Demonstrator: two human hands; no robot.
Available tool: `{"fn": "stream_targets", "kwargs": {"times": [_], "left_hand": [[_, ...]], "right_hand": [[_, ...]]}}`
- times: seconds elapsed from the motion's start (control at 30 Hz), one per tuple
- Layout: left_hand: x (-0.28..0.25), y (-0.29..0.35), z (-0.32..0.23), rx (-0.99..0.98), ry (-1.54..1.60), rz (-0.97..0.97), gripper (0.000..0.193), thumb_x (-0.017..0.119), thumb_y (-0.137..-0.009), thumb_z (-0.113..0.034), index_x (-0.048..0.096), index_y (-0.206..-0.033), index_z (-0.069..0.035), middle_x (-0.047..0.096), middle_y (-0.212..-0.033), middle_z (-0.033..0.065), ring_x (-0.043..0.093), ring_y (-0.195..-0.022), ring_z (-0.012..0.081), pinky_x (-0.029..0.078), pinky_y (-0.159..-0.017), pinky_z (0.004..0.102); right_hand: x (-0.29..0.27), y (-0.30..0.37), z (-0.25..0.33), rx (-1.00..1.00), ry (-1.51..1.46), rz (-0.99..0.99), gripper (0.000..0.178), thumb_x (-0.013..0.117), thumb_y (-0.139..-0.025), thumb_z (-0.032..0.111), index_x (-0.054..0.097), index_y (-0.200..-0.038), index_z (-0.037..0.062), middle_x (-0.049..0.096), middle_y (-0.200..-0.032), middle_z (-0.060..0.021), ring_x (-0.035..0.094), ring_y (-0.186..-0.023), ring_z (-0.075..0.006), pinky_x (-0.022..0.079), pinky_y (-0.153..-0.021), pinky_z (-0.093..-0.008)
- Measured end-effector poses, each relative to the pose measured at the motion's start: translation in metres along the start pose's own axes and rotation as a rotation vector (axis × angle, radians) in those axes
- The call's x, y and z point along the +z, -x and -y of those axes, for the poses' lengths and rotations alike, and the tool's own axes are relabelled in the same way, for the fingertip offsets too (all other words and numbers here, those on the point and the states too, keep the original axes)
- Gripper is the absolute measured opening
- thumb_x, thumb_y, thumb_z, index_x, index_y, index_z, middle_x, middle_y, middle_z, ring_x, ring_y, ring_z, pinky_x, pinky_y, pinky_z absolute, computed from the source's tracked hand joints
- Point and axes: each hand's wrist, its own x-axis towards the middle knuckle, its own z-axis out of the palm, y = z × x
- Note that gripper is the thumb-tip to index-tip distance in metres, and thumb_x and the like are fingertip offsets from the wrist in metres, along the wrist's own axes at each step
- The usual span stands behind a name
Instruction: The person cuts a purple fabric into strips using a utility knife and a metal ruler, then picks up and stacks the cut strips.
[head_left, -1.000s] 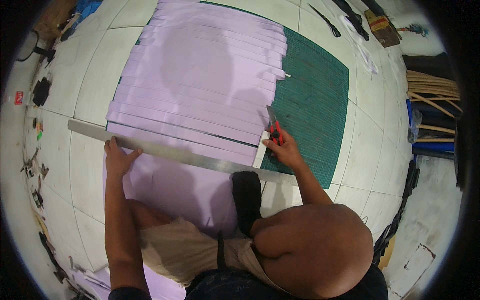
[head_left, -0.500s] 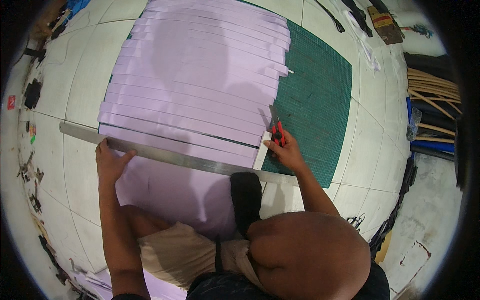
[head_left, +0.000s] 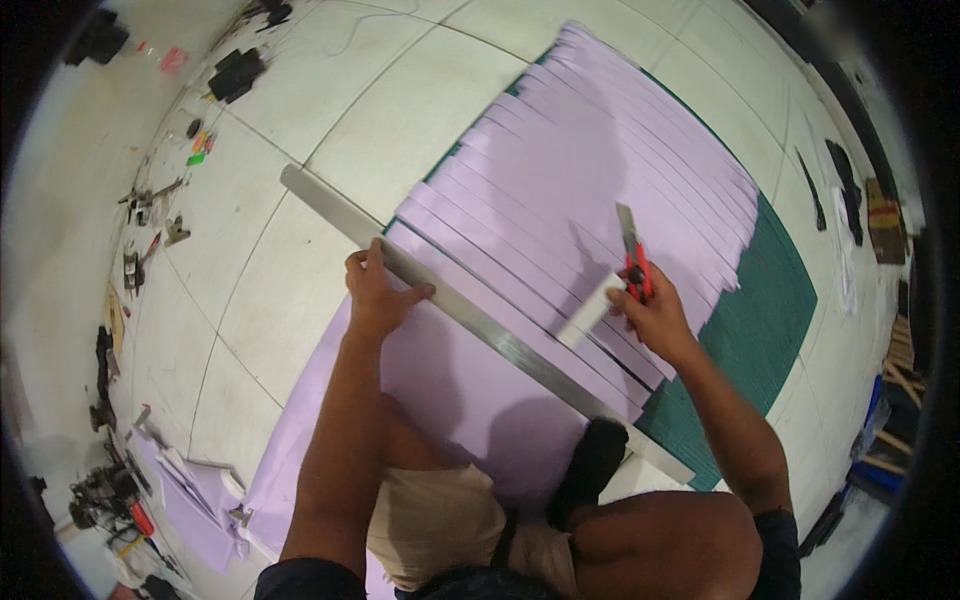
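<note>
I am observing a tan pair of shorts (head_left: pixel 440 520) at the near edge, with a black-socked foot (head_left: pixel 592 460) extending beyond it and its toe end overlapping the near edge of a metal ruler (head_left: pixel 520 355). A loose lilac piece (head_left: pixel 190 510) is lying on the floor at near left. The main lilac sheet (head_left: pixel 470 390) is spreading between the legs and the ruler, and the ruler is lying slantwise across it, its upper-left end projecting over bare tile.

I am noting the left grip (head_left: pixel 375 295) as spread, its fingertips and thumb resting on the ruler from above and not closing round it. The right grip (head_left: pixel 655 310) is closing on a red-and-black utility knife (head_left: pixel 643 272), the blade pointing away from the body; it is also holding a white bar (head_left: pixel 592 312) above the lilac strips (head_left: pixel 570 190). I cannot tell whether the bar's lower end is touching them.

Beyond the ruler, the strips are lying side by side on a green cutting mat (head_left: pixel 770 310), which is showing through one narrow gap. Farther out, the white tiled floor (head_left: pixel 380 120) is carrying a black object (head_left: pixel 237 75) at far left and a box (head_left: pixel 885 220) at far right.
</note>
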Motion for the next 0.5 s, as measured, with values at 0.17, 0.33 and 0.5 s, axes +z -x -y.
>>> {"fn": "stream_targets", "kwargs": {"times": [0.17, 0.33, 0.5], "left_hand": [[0.004, -0.003, 0.001, 0.018, 0.129, 0.019, 0.109, 0.094, -0.059, -0.025, 0.033, -0.147, -0.003, 0.033, -0.14, 0.0236, 0.039, -0.128, 0.0413, 0.041, -0.106, 0.0484], [0.002, 0.0, 0.003, 0.009, 0.186, 0.003, 0.111, 0.093, -0.059, -0.021, 0.03, -0.148, -0.004, 0.029, -0.141, 0.0278, 0.035, -0.129, 0.0467, 0.04, -0.107, 0.0516], [-0.006, -0.004, -0.007, -0.045, 0.191, 0.054, 0.115, 0.093, -0.058, -0.019, 0.026, -0.151, -0.005, 0.029, -0.14, 0.0291, 0.035, -0.128, 0.0485, 0.04, -0.106, 0.0517]], "right_hand": [[0.073, -0.079, 0.081, -0.037, 0.055, 0.166, 0.038, 0.071, -0.092, 0.024, 0.051, -0.117, 0.0028, 0.062, -0.091, -0.0072, 0.063, -0.075, -0.0125, 0.048, -0.052, -0.0265], [0.129, -0.137, 0.125, -0.142, 0.165, 0.243, 0.037, 0.071, -0.092, 0.024, 0.05, -0.115, 0.0034, 0.062, -0.09, -0.0077, 0.063, -0.074, -0.013, 0.048, -0.052, -0.0274], [0.167, -0.169, 0.107, -0.046, 0.096, 0.142, 0.038, 0.072, -0.091, 0.026, 0.052, -0.113, 0.0032, 0.063, -0.084, -0.0065, 0.061, -0.071, -0.0125, 0.049, -0.053, -0.0284]]}}
